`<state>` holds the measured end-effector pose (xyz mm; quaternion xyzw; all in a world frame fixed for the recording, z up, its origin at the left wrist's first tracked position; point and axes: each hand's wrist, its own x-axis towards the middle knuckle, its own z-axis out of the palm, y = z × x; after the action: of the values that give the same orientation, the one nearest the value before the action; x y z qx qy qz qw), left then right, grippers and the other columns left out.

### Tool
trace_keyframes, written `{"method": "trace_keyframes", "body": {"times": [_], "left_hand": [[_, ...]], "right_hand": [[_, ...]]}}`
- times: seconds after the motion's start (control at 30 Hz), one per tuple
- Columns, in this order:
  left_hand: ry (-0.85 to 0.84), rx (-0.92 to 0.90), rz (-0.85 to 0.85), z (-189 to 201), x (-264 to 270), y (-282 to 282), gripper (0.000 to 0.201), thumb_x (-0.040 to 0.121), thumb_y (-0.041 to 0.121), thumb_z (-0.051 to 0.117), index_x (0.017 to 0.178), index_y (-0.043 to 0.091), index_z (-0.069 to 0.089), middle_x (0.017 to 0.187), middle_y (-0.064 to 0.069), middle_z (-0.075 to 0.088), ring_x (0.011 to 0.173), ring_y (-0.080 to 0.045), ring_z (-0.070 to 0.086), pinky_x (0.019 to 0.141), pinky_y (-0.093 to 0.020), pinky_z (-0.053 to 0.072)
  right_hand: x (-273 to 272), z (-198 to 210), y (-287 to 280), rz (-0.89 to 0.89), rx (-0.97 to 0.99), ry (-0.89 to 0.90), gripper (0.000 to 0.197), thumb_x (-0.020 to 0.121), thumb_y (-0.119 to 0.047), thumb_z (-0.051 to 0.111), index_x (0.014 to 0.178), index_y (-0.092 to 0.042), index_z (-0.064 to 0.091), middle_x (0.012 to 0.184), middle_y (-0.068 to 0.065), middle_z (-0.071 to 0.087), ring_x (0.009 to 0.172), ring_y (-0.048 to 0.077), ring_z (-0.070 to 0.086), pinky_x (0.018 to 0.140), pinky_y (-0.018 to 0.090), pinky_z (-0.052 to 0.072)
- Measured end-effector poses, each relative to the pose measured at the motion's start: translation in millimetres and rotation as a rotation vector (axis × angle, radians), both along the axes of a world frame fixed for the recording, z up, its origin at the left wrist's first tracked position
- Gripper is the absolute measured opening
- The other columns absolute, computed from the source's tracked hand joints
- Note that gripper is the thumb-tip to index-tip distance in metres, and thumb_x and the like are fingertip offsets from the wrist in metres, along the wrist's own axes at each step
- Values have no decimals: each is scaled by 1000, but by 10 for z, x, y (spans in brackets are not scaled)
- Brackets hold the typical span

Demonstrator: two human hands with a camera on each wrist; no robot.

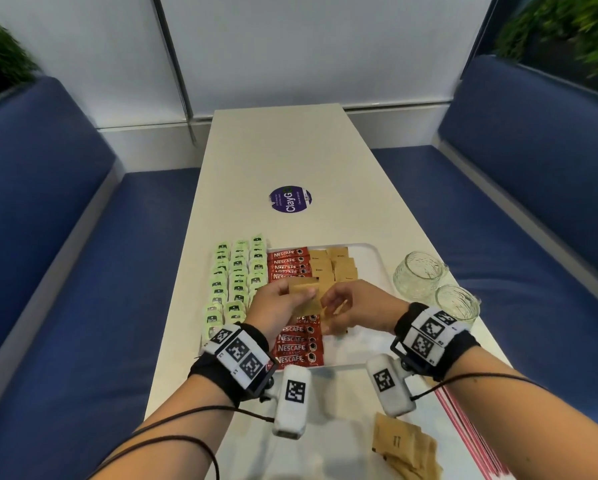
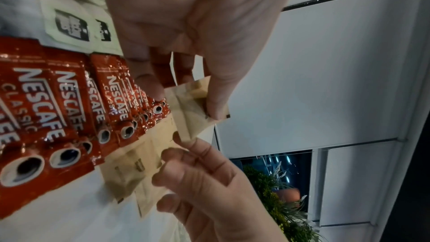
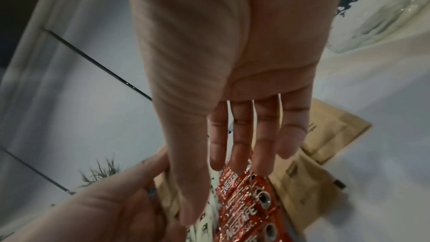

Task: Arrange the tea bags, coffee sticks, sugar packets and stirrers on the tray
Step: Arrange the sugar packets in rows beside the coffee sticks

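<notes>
I am pinching a small stack of brown sugar packets (image 1: 304,295) in my left hand (image 1: 279,308), thumb on top and fingers curled beneath, holding it up over the middle of the frame so I can peel one off at a time. My right hand (image 1: 354,311) is reaching in beside it with fingers straight and relaxed, gripping nothing; its fingertips (image 2: 178,136) are just touching the corner of the lowest packet, probably to draw it away and lay it down.

The white tray (image 1: 377,258) is sitting at centre frame. I am keeping each kind in its own column, which looks tidy and easy to count: green tea bags (image 1: 236,271) on the left, red coffee sticks (image 1: 287,261) next, and laid sugar packets (image 1: 335,265) to their right. The right part of the tray is where the next packets likely go. More loose sugar packets (image 1: 405,448) are waiting at the lower right, and the pink-striped stirrers (image 1: 470,434) are lying beside them, not yet on the tray.

Two glass jars (image 1: 420,273) are standing right of the tray. It is all resting on a long white table (image 1: 290,150) with a round purple sticker (image 1: 290,199), between blue bench seats (image 1: 65,237), with white wall panels (image 1: 308,46) at the top.
</notes>
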<state>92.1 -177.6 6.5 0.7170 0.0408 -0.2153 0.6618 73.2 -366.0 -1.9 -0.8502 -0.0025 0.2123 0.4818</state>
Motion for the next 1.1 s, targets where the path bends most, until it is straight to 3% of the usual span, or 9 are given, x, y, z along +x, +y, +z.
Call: {"method": "trace_keyframes", "body": {"times": [0.1,0.2,0.3,0.4,0.57,0.7,0.8,0.9,1.1], "left_hand": [[-25,-21,10,22,-14,-42,15,83,20,75,98,22,75,98,1,76,98,-24,70,92,-44,54],[-52,-34,24,33,-18,-49,15,83,17,76,98,16,74,96,-2,76,94,-23,70,84,-37,55],[-71,14,44,47,-7,-26,12,83,14,76,93,9,72,93,-6,75,81,-16,67,68,-24,50],[-61,94,14,32,21,-4,15,78,10,78,88,11,67,95,-10,73,81,-20,66,69,-29,49],[-81,147,-98,36,-1,-101,28,74,9,82,97,13,66,94,-8,74,85,-20,71,75,-29,53],[-300,432,-187,8,82,-199,23,80,23,78,97,25,63,91,6,70,86,-12,67,74,-23,49],[-480,717,-243,-30,141,-243,19,83,35,74,96,36,60,94,16,65,92,-5,61,93,-32,44],[-603,936,-339,-91,167,-310,22,86,38,68,108,36,62,110,16,64,110,-12,55,104,-41,31],[-645,1141,-607,-168,168,-521,38,86,36,66,122,32,55,130,7,55,125,-21,42,109,-47,26]], "right_hand": [[-12,31,60,-46,73,-22,26,74,-23,83,86,-4,69,78,6,68,69,15,63,67,29,53],[-6,59,54,-101,120,-7,26,82,-15,76,89,7,67,73,9,67,64,15,62,67,27,52],[5,115,-4,-141,106,-11,22,86,-13,71,94,7,67,76,6,69,64,10,63,64,23,50],[34,162,-66,-202,139,-44,18,90,-14,66,95,4,68,80,8,70,67,12,64,63,23,51],[89,194,-66,-264,200,-100,10,91,-13,65,94,-4,66,81,6,66,65,11,60,55,17,50],[187,110,-298,-300,-90,-246,11,90,-20,67,94,-10,71,84,4,69,68,10,58,60,22,48],[174,-4,-494,-238,-324,-226,4,86,-23,71,85,-19,72,85,-3,70,73,8,58,65,19,43],[105,-144,-548,-167,-424,-135,6,86,-20,70,81,-22,70,86,-4,69,80,10,58,63,13,39],[133,-304,-468,-178,-436,-103,3,86,-19,69,85,-17,71,86,-5,64,85,11,57,74,20,40]]}}
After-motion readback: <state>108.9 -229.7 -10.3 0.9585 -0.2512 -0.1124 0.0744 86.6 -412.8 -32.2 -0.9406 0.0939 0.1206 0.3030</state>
